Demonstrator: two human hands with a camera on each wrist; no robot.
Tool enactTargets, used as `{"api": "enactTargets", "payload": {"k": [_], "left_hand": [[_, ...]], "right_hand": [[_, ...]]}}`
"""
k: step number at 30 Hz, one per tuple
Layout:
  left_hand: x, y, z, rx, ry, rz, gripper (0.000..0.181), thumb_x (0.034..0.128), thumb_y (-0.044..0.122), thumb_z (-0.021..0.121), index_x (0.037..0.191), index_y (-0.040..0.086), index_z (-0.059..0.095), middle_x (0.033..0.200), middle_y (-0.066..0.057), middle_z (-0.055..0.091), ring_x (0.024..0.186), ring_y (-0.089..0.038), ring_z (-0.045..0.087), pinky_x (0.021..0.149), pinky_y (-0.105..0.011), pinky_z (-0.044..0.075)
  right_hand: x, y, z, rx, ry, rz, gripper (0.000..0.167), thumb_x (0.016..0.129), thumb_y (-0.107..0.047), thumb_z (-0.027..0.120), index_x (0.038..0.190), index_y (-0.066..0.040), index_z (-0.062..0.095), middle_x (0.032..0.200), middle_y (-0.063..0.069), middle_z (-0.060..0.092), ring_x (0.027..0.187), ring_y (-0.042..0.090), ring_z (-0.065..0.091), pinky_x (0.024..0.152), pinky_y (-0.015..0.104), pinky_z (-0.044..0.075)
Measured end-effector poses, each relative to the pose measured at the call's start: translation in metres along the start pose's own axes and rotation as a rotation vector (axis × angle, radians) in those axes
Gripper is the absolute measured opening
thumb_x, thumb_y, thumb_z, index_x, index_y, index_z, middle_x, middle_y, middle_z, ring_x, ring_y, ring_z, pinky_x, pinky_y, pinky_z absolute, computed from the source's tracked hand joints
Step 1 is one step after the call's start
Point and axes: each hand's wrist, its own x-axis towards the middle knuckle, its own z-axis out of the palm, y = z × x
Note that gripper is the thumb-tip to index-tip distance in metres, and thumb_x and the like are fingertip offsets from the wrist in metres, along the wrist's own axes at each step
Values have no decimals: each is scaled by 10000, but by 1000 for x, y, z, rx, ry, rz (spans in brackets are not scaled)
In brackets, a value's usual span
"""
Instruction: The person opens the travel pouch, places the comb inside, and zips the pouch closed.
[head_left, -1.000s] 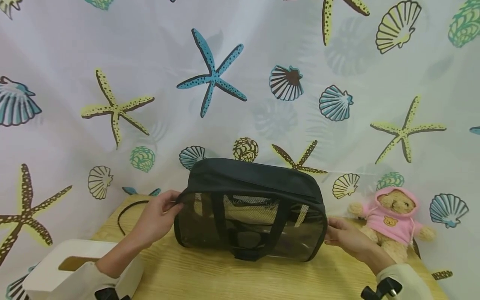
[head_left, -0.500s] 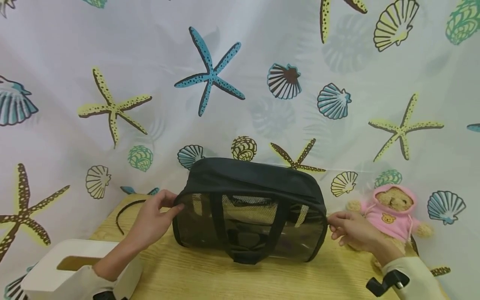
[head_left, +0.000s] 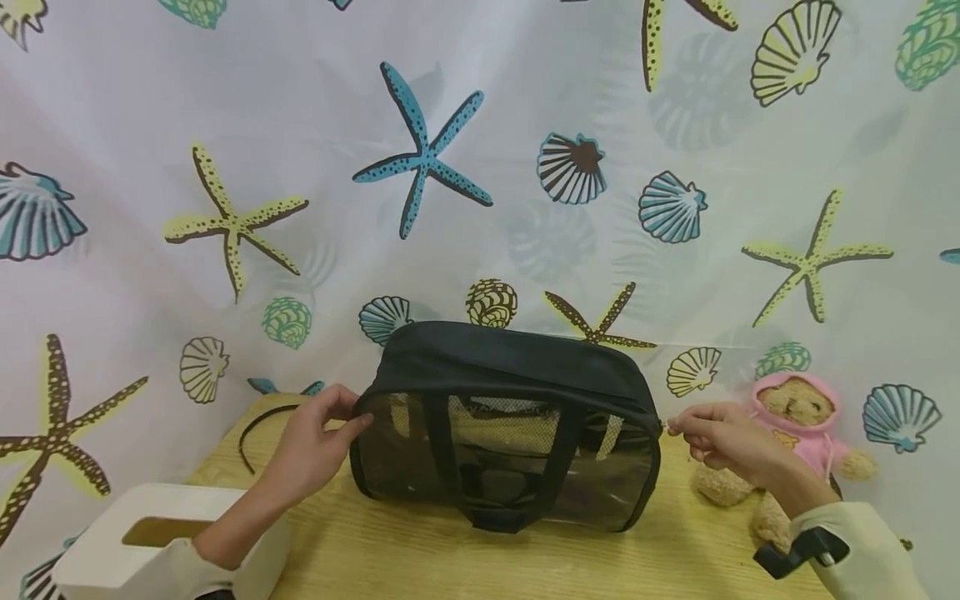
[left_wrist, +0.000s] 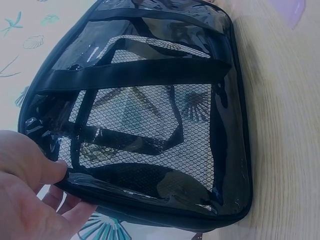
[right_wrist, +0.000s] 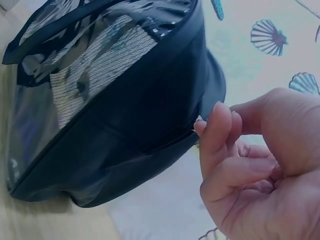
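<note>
While the left hand (head_left: 311, 442) seemingly braces the clear-fronted duffel bag (head_left: 502, 425), the right hand (head_left: 727, 437) pinches its likely zipper pull (right_wrist: 198, 120).
Left fingers (left_wrist: 81, 212) grip its corner; it stands between them and the right fingers (right_wrist: 217, 135).

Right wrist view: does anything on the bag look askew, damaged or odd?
No damage shows. The soft black end wall of the clear-fronted black fabric bag looks creased and buckled rather than taut, which is slightly odd but probably just slack fabric.

The wooden table (head_left: 405, 562) bore a teddy bear (head_left: 817, 452) behind the right hand (head_left: 731, 437), a black cord (head_left: 242, 440) and tissue box (head_left: 180, 500) left of the left hand (head_left: 315, 437), and a see-through handbag (head_left: 502, 429) between both.
</note>
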Motion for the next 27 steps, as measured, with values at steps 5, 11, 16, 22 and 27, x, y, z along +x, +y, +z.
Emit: {"api": "enactTargets", "payload": {"k": [5, 11, 16, 22, 27], "left_hand": [[-2, -2, 0, -10, 1, -2, 74, 1009, 102, 663, 1058, 55, 632, 1032, -86, 667, 1108, -258, 690, 833, -258, 600], [-1, -2, -2, -3, 14, 6, 54, 1016, 85, 646, 1060, 56, 635, 1023, -96, 663, 1083, -189, 692, 811, -219, 590], [-1, -2, -2, -14, 3, 14, 64, 1016, 90, 648, 1063, 50, 631, 1029, -130, 660, 1066, -101, 680, 791, -210, 584], [-4, -2, -1, -12, -12, 1, 69, 1011, 93, 656, 1058, 51, 627, 1041, -107, 661, 1083, -142, 680, 787, -217, 586], [-4, 2, -1, -10, -23, -13, 69, 1013, 93, 653, 1057, 49, 623, 1059, -93, 657, 1114, -249, 681, 815, -255, 597]], "right_hand": [[2, -17, 1, -45, 1, -2, 286, 1095, -200, 476, 1011, -96, 730, 675, -70, 533, 542, 19, 410, 476, 218, 238], [7, -31, 1, -54, -3, 11, 255, 1086, -222, 517, 1061, -71, 721, 675, -58, 542, 541, 31, 396, 483, 218, 241], [6, -39, 0, -88, 7, 56, 281, 1089, -248, 514, 1133, -43, 702, 701, -43, 550, 535, 42, 385, 481, 229, 269], [5, -46, 4, -130, 11, 50, 343, 1088, -254, 518, 1188, 33, 677, 695, -39, 529, 542, 58, 376, 483, 247, 265], [8, -55, 6, -177, -27, 34, 376, 1100, -274, 487, 1197, 45, 662, 671, -43, 500, 496, 65, 317, 457, 237, 258]]}}
